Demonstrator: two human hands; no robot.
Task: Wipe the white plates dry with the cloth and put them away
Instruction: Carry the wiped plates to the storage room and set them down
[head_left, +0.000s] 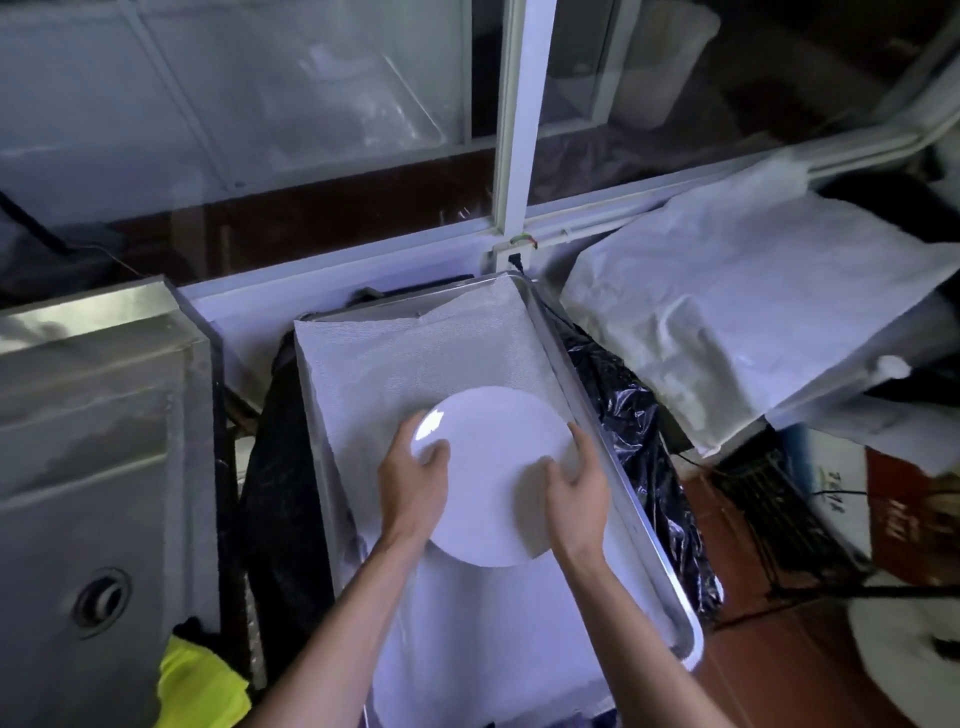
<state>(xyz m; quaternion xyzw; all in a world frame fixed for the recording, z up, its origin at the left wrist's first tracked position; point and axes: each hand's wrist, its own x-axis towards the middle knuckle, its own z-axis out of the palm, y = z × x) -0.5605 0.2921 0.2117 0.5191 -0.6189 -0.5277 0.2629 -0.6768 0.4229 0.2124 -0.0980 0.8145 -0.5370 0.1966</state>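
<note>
- Tray (628, 457): long metal tray lined with white cloth (395, 364), its right rim beside black plastic.
- Plate (493, 467): white, held just above the cloth at mid-tray; whether it touches the cloth cannot be told.
- Left hand (413, 480), right hand (576, 483): fingers clamped on opposite plate rims, thumbs on top.
- Risk: a damp rim may slip from either grip; lowered too far right, the plate could strike the tray rim and chip.
</note>
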